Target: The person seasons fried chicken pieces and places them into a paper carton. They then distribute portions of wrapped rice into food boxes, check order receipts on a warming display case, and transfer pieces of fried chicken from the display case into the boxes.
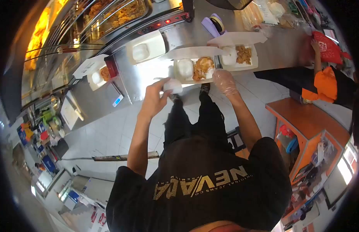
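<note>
My bare left hand point(154, 96) pinches a small pale, translucent item point(173, 86) just below the front edge of the metal counter. A clear plastic glove covers my right hand point(224, 81), whose fingers are closed at the lower right corner of the middle open box point(179, 79); what they hold, if anything, is hidden. That box contains a white rice mound point(185, 68) and browned fried chicken point(203, 68). Right of it, another open box point(241, 66) has rice and small brown pieces point(244, 54). An open box point(159, 41) at the upper left contains only a white mound point(140, 52).
A smaller box point(93, 85) with food and a scale point(118, 100) are at left on the counter point(125, 73). A purple holder point(212, 26) stands behind the boxes. A heated glass display is at upper left. At right, a person in orange and black point(326, 84) reaches toward a red bag point(327, 47).
</note>
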`<state>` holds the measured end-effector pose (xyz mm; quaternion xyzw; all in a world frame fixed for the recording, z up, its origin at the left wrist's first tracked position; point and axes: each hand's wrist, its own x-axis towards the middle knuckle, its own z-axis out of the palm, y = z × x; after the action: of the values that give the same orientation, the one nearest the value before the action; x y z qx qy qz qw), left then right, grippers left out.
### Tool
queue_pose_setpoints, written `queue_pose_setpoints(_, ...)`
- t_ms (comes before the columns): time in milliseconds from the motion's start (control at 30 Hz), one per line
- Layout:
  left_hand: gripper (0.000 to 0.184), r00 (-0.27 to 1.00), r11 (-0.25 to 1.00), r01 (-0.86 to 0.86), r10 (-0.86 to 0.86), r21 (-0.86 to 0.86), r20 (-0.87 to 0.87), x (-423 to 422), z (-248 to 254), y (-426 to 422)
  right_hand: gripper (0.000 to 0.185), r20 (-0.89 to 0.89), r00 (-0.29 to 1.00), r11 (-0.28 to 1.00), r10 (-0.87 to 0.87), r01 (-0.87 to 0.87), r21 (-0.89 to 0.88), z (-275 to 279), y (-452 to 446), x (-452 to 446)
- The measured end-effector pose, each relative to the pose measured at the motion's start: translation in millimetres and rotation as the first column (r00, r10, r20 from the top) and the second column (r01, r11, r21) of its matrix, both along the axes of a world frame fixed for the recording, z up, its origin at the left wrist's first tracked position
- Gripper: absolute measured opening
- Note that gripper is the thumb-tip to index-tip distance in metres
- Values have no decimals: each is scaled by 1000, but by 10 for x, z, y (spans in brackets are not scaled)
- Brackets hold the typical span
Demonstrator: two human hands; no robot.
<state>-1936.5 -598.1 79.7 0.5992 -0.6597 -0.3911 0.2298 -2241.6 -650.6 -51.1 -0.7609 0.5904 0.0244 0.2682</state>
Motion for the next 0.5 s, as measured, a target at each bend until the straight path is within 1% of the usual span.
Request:
queue_pose_setpoints(33, 32, 997, 996, -12, 19, -86, 77, -118, -18, -40, 22, -21, 1000, 999, -11, 11, 34, 36, -43, -2)
queue_pose_setpoints(100, 30, 975, 966, -4, 61, -259, 215, -310, -148, -180, 22, -29, 1000, 1000, 6, -5, 16, -112, -51, -20)
queue_pose_setpoints(133, 27, 928, 954, 124, -13, -275, 372, -340, -226, -295, 22, -38, 999, 1000, 11, -11, 6, -165, -71, -48)
queue_pose_setpoints(233, 24, 824, 958, 263, -163, -112, 542, -612, -232, -692, 21, 0, 1000, 1000, 13, -13, 17, -22, -48, -70)
queue_pose_setpoints(267, 23, 779, 921, 354, -194, -163, 596, -648, -358, -790, 21, 10, 1000, 1000, 19, -19, 7, -43, -48, -83)
queue_pose_setpoints(333, 21, 674, 815, 528, -230, -239, 702, -656, -773, -901, 20, 32, 999, 999, 34, -34, -12, -111, -41, -97)
queue_pose_setpoints(400, 19, 582, 814, 562, -260, -150, 770, -652, -1120, -956, 19, 14, 998, 998, 57, -57, -21, -86, -32, -100)
queue_pose_setpoints(433, 19, 535, 811, 575, -274, -107, 799, -700, -1116, -992, 19, 2, 998, 997, 68, -68, -27, -77, -31, -115)
queue_pose_setpoints(500, 20, 501, 826, 564, -314, -28, 807, -749, -1099, -1001, 19, 33, 998, 998, 56, -56, -12, -80, -22, -139)
